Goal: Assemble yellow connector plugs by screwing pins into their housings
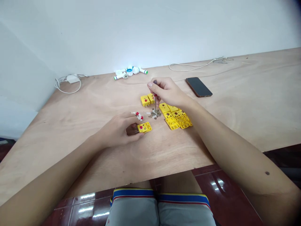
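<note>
My left hand (pixel 124 128) lies on the table, thumb and fingers closed around the prong end of a yellow connector (pixel 146 127) with a red spot. Small white-and-red parts (pixel 139 116) lie by its fingertips. In my right hand (pixel 164 89) a thin screwdriver (pixel 155 102) is held upright, its tip down in a pile of small screws (pixel 155 113). Behind the pile stand two yellow connectors (pixel 145 100) with prongs. To the right of the screws, several yellow housing pieces (pixel 172 123) are laid side by side, partly hidden by my right forearm.
A black phone (pixel 198 87) lies at the right rear. White pieces with green and blue ends (pixel 129 71) rest near the wall. White cables are at the back right (pixel 192 66) and back left (pixel 75 91), with a white adapter (pixel 72 78).
</note>
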Demonstrator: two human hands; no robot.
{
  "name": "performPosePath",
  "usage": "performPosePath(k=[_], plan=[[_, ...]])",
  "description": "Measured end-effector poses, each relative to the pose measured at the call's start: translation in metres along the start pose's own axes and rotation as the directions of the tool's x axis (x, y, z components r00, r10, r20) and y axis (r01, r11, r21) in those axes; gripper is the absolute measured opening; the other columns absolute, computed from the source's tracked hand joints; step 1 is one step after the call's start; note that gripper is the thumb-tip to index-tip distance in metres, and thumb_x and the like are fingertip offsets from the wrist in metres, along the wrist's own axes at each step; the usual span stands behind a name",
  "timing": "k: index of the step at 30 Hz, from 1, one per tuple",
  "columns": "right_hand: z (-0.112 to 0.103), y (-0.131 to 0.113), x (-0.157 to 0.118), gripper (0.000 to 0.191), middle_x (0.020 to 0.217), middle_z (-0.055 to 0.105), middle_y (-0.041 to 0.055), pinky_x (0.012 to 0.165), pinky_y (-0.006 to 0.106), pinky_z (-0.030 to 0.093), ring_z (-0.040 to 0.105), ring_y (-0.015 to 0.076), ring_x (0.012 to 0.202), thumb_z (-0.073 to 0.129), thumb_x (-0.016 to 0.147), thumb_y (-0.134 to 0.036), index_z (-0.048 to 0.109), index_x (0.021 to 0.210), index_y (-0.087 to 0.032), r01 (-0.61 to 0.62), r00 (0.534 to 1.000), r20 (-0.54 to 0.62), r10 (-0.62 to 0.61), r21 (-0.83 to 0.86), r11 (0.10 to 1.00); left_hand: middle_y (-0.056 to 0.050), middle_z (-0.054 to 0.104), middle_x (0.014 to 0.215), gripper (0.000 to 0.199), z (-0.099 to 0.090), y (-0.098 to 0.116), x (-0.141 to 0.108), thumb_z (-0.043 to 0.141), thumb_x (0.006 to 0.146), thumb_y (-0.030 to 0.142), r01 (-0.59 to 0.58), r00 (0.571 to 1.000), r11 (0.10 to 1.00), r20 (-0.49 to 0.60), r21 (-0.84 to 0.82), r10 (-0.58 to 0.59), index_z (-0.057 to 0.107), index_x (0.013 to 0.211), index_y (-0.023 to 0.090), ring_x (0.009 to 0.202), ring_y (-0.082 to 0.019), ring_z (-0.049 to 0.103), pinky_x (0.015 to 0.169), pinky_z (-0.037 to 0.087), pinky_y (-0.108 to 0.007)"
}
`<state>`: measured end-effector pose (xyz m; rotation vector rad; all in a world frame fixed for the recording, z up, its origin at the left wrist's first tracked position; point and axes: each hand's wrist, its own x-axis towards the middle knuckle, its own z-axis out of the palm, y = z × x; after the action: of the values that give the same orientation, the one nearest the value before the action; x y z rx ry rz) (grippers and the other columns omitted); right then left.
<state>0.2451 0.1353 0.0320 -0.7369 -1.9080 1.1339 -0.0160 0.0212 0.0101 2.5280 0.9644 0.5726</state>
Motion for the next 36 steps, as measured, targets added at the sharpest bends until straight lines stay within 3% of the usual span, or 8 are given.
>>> performPosePath(k=[4, 20, 36], plan=[[0.0017, -0.0006, 0.0001, 0.054, 0.061, 0.054, -0.0053, 0.041, 0.025, 0.047, 0.064, 0.0115, 0.047, 0.065, 0.108, -0.069, 0.052, 0.081, -0.024, -0.012, 1.0, 0.0, 0.012, -0.026, 1.0, -0.006, 0.071, 0.098, 0.021, -0.0001, -0.0006, -0.0002, 0.074, 0.103, 0.041, -0.005, 1.0, 1.0, 0.002, 0.002, 0.005, 0.072, 0.11, 0.021, 0.088, -0.021, 0.066, 0.077, 0.053, -0.035], [0.0052, 0.0033, -0.0004, 0.058, 0.06, 0.056, -0.0052, 0.036, 0.028, 0.045, 0.062, 0.0131, 0.042, 0.062, 0.105, -0.078, 0.048, 0.082, -0.026, -0.028, 0.999, -0.026, 0.027, -0.039, 0.999, -0.006, 0.07, 0.097, 0.022, 0.0001, 0.0005, -0.0006, 0.075, 0.103, 0.042, 0.01, 1.0, 1.0, 0.003, -0.003, -0.01, 0.071, 0.108, 0.02, 0.087, -0.02, 0.065, 0.076, 0.052, -0.034], [0.0101, 0.0004, -0.0035, 0.052, 0.056, 0.056, -0.0056, 0.035, 0.029, 0.042, 0.059, 0.0137, 0.04, 0.062, 0.111, -0.067, 0.05, 0.082, -0.026, -0.056, 0.998, 0.021, 0.059, -0.128, 0.99, -0.006, 0.069, 0.096, 0.02, -0.0004, 0.0, -0.0003, 0.075, 0.102, 0.039, 0.011, 1.0, 1.0, 0.01, -0.005, -0.011, 0.07, 0.107, 0.021, 0.087, -0.021, 0.064, 0.076, 0.051, -0.035]])
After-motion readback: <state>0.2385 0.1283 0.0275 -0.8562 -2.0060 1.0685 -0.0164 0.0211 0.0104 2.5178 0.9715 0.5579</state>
